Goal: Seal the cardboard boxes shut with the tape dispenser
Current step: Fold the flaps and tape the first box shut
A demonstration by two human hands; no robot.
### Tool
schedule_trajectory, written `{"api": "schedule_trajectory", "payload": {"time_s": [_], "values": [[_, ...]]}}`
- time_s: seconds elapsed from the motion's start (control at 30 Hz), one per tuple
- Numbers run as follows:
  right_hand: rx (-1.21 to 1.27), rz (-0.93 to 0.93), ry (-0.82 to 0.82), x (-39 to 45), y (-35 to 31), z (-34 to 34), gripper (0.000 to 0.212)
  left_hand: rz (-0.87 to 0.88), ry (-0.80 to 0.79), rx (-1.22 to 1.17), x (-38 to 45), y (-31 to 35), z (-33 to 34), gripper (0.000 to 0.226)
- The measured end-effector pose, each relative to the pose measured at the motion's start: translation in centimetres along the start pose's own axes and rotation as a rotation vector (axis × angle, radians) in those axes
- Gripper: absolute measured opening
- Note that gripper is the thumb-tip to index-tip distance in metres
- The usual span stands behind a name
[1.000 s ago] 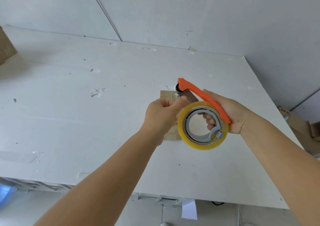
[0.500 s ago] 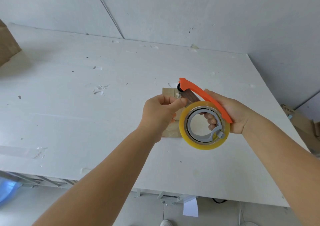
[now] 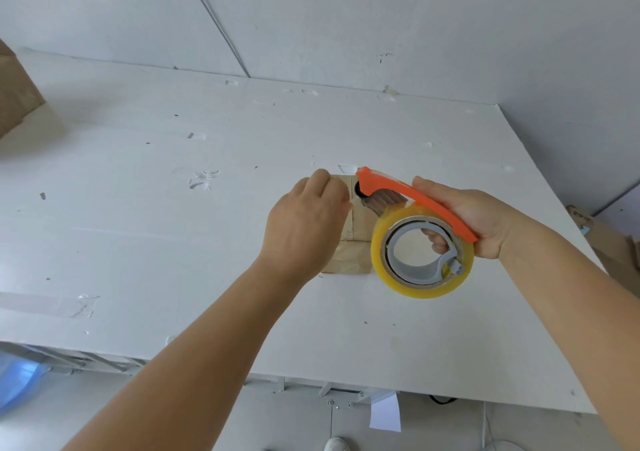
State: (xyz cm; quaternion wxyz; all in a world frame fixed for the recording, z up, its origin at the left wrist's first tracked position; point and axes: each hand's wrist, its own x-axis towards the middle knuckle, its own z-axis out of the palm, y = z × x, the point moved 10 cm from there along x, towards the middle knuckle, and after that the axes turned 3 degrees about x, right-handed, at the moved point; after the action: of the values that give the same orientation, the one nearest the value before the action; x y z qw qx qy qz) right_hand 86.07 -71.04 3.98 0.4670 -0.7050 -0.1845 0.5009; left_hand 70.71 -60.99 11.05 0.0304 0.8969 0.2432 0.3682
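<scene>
Since the earlier frame the left hand (image 3: 306, 223) has left the tape end at the dispenser's mouth and gone down onto the small flat brown cardboard box (image 3: 353, 239), where it now lies palm-down with its fingers reaching over the box's far edge; whether they pinch anything cannot be told. The right hand (image 3: 474, 218) grips the orange-handled tape dispenser with its yellowish clear tape roll (image 3: 420, 242), fingers curled through the grey hub, held just over the box's right side. The box lies near the middle of the white table (image 3: 173, 229). Another brown cardboard box (image 3: 15, 94) sits at the table's far left edge.
</scene>
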Motion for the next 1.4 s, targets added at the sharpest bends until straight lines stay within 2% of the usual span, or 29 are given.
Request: {"api": "schedule_trajectory", "payload": {"time_s": [0.07, 0.17, 0.33, 0.47, 0.53, 0.63, 0.73, 0.83, 0.93, 1.03, 1.1, 1.23, 1.33, 1.4], "values": [[-0.167, -0.039, 0.074, -0.3, -1.1, -1.0, 0.053, 0.176, 0.067, 0.098, -0.8, 1.1, 0.0, 0.012], [-0.435, -0.141, 0.161, -0.6, -3.0, -1.7, 0.070, 0.171, 0.087, 0.093, -1.7, 1.0, 0.4, 0.017], [-0.671, -0.274, 0.223, -1.3, -4.8, -1.2, 0.057, 0.198, 0.086, 0.052, -2.5, 0.8, 1.3, 0.021], [-0.754, -0.300, 0.239, -1.6, -5.5, -1.0, 0.052, 0.226, 0.108, 0.009, -3.4, 0.8, 1.6, 0.014], [-0.823, -0.315, 0.251, -1.7, -6.0, -1.0, 0.046, 0.216, 0.099, -0.032, -3.7, 0.5, 1.7, 0.018], [-0.898, -0.335, 0.257, -2.2, -6.8, -0.9, 0.037, 0.084, -0.015, -0.140, -3.6, -0.9, 2.5, 0.034], [-0.924, -0.365, 0.250, -2.7, -7.4, -0.7, 0.031, -0.197, -0.191, -0.399, -4.4, -3.1, 4.4, 0.043], [-0.932, -0.421, 0.246, -3.5, -8.0, -0.5, 0.037, -0.489, -0.307, -0.796, -5.2, -4.5, 6.3, 0.049], [-0.895, -0.454, 0.210, -3.9, -8.3, 0.0, 0.040, -0.773, -0.510, -1.359, -6.0, -3.3, 9.0, 0.061], [-0.886, -0.461, 0.182, -3.9, -8.0, 0.3, 0.039, -0.823, -0.673, -1.650, -5.9, -0.8, 9.5, 0.061], [-0.876, -0.452, 0.178, -3.9, -7.8, 0.1, 0.040, -0.796, -0.715, -1.740, -5.6, 0.1, 9.2, 0.048], [-0.875, -0.439, 0.184, -3.8, -7.4, -0.5, 0.040, -0.863, -0.662, -1.768, -5.8, -0.5, 9.1, 0.025], [-0.876, -0.423, 0.199, -3.8, -7.2, -0.9, 0.043, -0.899, -0.663, -1.668, -6.1, -1.0, 9.3, 0.025], [-0.874, -0.417, 0.200, -3.7, -7.0, -0.9, 0.043, -0.916, -0.634, -1.548, -6.1, -1.6, 9.4, 0.012]]}}
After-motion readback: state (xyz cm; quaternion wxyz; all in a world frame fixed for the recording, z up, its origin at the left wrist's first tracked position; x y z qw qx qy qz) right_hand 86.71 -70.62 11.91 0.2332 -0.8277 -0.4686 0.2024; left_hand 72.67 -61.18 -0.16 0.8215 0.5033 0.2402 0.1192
